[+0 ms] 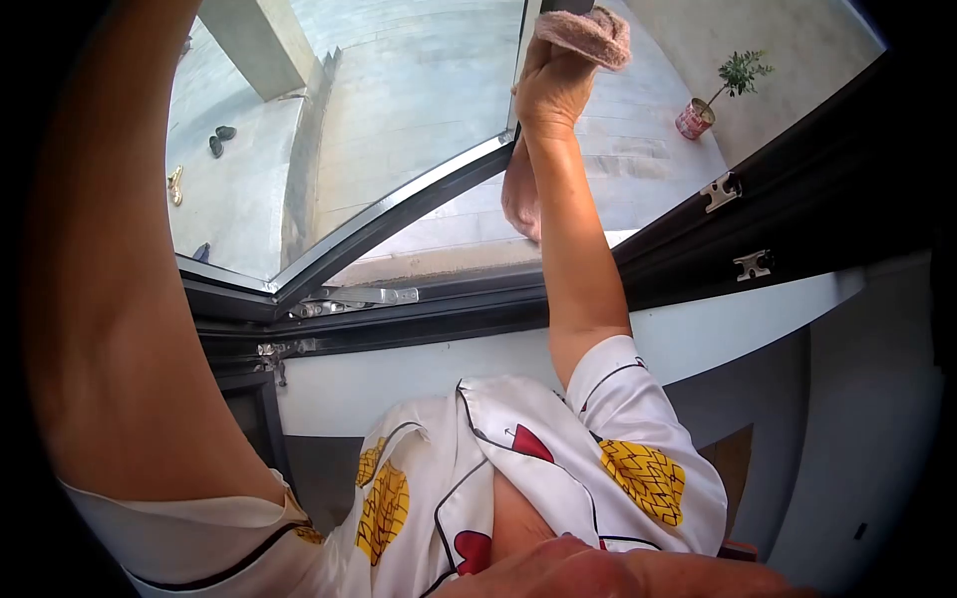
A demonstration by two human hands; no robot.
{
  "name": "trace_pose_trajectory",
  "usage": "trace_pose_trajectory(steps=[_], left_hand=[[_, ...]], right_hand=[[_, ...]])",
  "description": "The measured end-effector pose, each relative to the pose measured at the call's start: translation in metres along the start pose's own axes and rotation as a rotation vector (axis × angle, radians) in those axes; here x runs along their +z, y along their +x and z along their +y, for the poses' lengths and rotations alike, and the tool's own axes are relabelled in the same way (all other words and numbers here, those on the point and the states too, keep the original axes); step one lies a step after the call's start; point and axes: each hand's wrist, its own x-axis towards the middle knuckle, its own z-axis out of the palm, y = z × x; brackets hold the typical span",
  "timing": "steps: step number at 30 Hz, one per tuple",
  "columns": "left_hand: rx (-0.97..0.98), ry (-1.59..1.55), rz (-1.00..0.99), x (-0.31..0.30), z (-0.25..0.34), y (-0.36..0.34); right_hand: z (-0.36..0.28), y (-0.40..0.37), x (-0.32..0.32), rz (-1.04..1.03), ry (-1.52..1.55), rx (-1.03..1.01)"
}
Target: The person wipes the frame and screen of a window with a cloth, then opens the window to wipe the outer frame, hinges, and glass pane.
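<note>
My right hand [556,92] is raised at the top of the view, its fingers closed round a fluffy pink cloth [588,38]. It is beside the upright dark edge of an open window sash [399,214]. More pink cloth [521,194] hangs behind my wrist, below the sash corner; whether it is the same piece I cannot tell. My left arm reaches up along the left side, and its hand is outside the picture.
A metal hinge arm [369,296] joins the sash to the dark window frame [449,317]. Two metal catches [720,192] sit on the frame at right. Beyond lie a potted plant [695,119], dark shoes [216,146] and a pillar [261,50]. A white sill [419,379] runs below.
</note>
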Motion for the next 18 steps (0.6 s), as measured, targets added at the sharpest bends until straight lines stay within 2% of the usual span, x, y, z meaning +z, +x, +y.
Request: trace_pose_trajectory(steps=[2, 4, 8, 9, 10, 11, 12, 14, 16, 18], left_hand=[[-0.037, -0.022, -0.026, 0.001, -0.002, -0.03], [-0.075, -0.038, -0.048, -0.002, -0.005, -0.056], [-0.141, -0.053, -0.08, -0.008, -0.009, -0.099], [-0.159, -0.065, -0.083, -0.01, -0.01, -0.111], [-0.18, -0.076, -0.087, -0.013, -0.009, -0.124], [-0.201, -0.087, -0.088, -0.015, -0.009, -0.136], [-0.223, -0.098, -0.099, -0.016, -0.008, -0.148], [-0.263, -0.11, -0.11, -0.021, -0.007, -0.171], [-0.305, -0.113, -0.128, -0.027, -0.005, -0.193], [-0.345, -0.117, -0.146, -0.035, -0.002, -0.211]], right_hand=[[-0.001, -0.02, -0.015, -0.028, -0.102, 0.1], [-0.011, -0.045, -0.025, -0.01, -0.44, 0.016], [-0.009, -0.07, -0.046, -0.249, -0.603, 0.433], [0.011, -0.084, -0.051, -0.238, -0.631, 0.321], [-0.005, -0.085, -0.055, -0.359, -0.629, 0.607], [0.047, -0.113, -0.058, -0.206, -0.788, 0.245], [0.03, -0.118, -0.061, -0.26, -0.712, 0.449], [0.041, -0.129, -0.066, -0.344, -0.664, 0.629], [0.042, -0.124, -0.067, -0.35, -0.663, 0.677], [0.01, -0.109, -0.073, -0.404, -0.65, 0.746]])
